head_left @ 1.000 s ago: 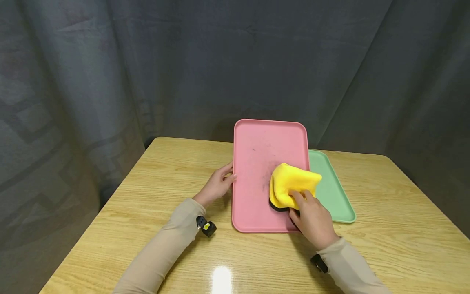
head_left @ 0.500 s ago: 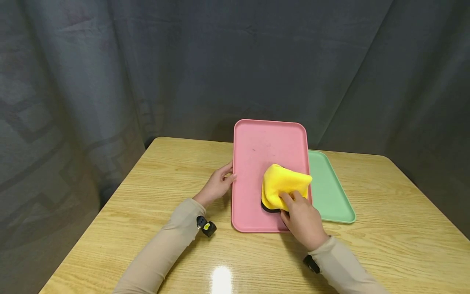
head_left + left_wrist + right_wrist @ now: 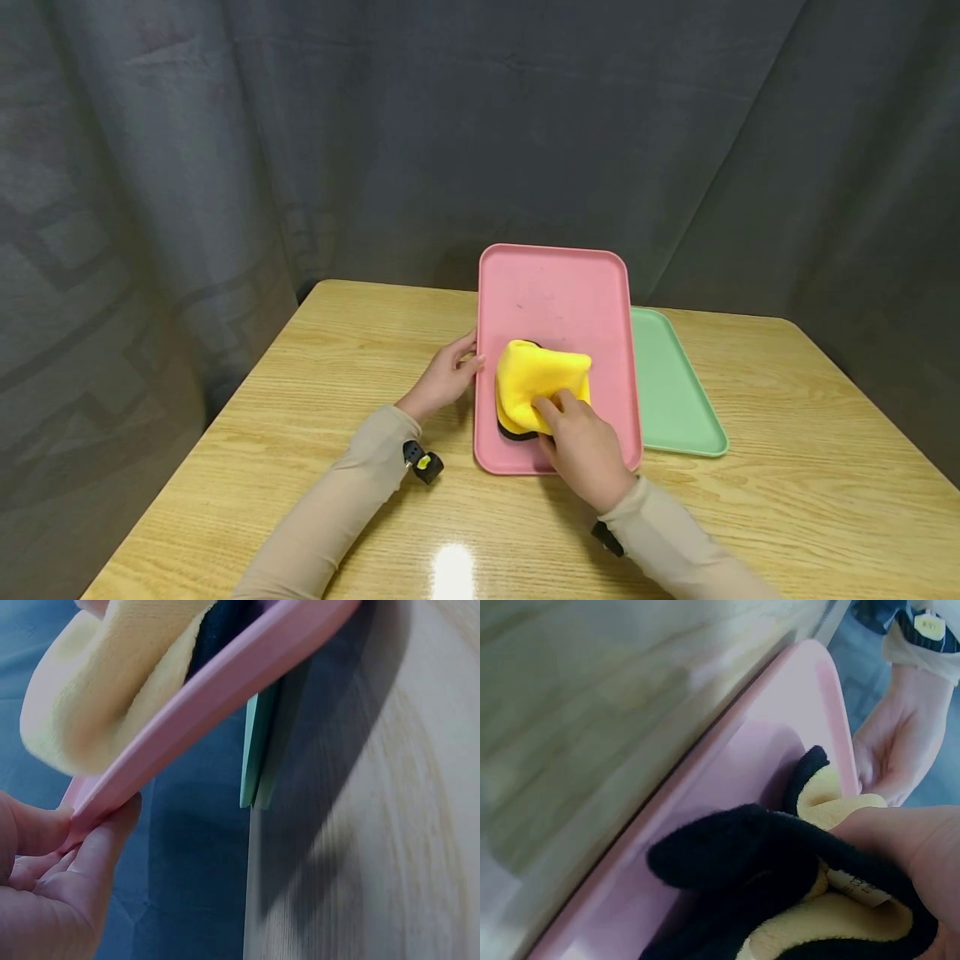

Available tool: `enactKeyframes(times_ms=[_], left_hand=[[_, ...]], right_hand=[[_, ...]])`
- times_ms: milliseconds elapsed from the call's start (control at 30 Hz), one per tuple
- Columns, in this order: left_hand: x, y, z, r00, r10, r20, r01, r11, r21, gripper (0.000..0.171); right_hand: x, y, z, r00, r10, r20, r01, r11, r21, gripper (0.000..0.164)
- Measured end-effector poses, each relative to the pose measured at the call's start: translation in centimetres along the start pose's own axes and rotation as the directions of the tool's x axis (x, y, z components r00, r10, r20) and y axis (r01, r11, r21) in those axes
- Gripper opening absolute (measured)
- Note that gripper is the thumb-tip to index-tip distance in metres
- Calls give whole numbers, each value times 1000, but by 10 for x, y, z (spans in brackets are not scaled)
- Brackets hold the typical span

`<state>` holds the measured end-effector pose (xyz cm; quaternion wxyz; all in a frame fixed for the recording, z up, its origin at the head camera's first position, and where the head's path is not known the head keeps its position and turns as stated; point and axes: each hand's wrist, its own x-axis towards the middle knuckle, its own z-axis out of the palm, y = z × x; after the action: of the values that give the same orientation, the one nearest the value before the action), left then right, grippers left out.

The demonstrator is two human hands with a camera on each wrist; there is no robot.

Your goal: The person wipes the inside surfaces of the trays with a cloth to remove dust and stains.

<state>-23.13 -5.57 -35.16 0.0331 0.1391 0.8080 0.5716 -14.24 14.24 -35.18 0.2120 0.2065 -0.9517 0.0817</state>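
My left hand [image 3: 444,379] pinches the left rim of a pink tray [image 3: 592,292], thumb on top and fingers beneath, as the left wrist view shows. The tray is tilted, its left side raised off the table. A folded cloth [image 3: 540,375], yellow on one side and black on the other, lies against the tray's left half. My right hand [image 3: 588,450] grips the cloth from above near its lower edge. In the right wrist view the black side [image 3: 712,847] and a small white label [image 3: 859,887] show. Faint dark marks [image 3: 520,307] are on the tray's upper part.
A green tray [image 3: 678,392] lies on the wooden table [image 3: 795,433], partly hidden under the pink tray's right side. Dark grey curtains [image 3: 465,125] hang behind the table's far edge and along both sides.
My right hand has slid the cloth leftward across the pink tray, from its right edge to its left half. The dark smudges near the middle look fainter. My left hand has stayed put.
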Motion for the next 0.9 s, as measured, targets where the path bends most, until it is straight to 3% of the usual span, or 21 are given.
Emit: enactKeyframes(times_ms=[433,900], left_hand=[[0,1,0,1000,18,-4,-18,1000,14,51],[1,-1,0,1000,11,-17,-11,1000,16,51]], right_hand=[[7,-19,7,998,-59,16,59,998,-8,41],[-2,-9,4,999,-21,37,20,999,31,43]])
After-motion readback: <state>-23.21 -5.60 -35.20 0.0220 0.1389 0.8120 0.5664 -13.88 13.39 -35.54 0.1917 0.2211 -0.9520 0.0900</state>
